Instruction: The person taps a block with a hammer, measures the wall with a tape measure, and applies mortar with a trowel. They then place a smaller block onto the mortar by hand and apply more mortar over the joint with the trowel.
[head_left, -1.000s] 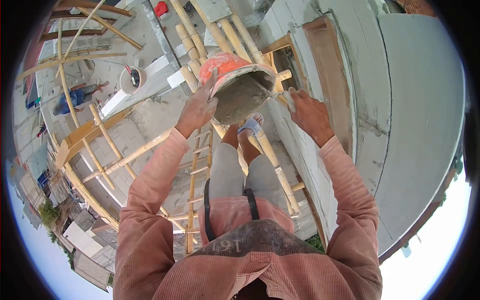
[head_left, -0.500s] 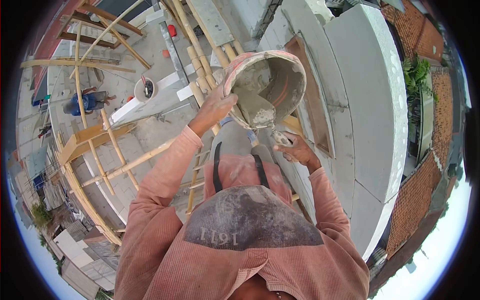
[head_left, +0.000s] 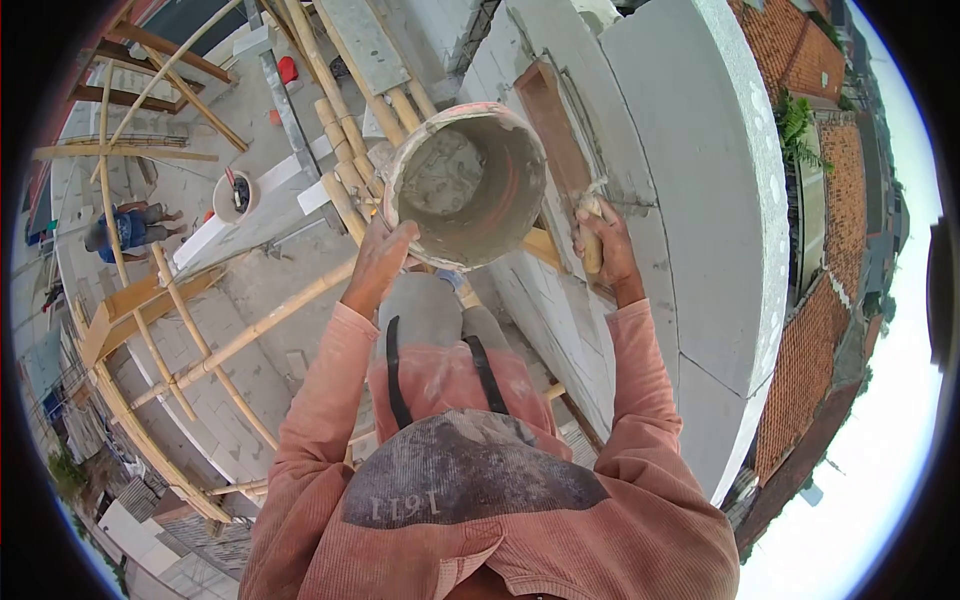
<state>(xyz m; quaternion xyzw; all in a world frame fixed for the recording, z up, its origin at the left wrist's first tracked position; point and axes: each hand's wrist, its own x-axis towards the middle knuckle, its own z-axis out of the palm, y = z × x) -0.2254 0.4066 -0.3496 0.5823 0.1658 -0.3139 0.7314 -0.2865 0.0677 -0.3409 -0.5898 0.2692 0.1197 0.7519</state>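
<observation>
My left hand (head_left: 382, 262) is closed on the near-left rim of a mortar-crusted bucket (head_left: 508, 212), tilted so that I see into it. Wet grey mortar (head_left: 440, 172) lies at its bottom. To the right of the bucket, my right hand (head_left: 614, 248) grips a trowel by its wooden handle (head_left: 591, 250). The trowel's metal end points away from me, over the edge of a brown wooden frame (head_left: 548, 100) set in the grey block wall (head_left: 690, 190). Most of the blade is hard to make out against the wall.
Bamboo scaffold poles (head_left: 345, 140) run beside the bucket and to the left. A white bucket (head_left: 235, 196) holding dark things stands below. Farther left, a person in blue (head_left: 128, 228) is on the lower floor. Tiled roofs (head_left: 820, 380) lie beyond the wall.
My right hand has moved the trowel from the bucket's near rim out to the wall frame. The bucket now shows less mortar on its side. My view has shifted rightward.
</observation>
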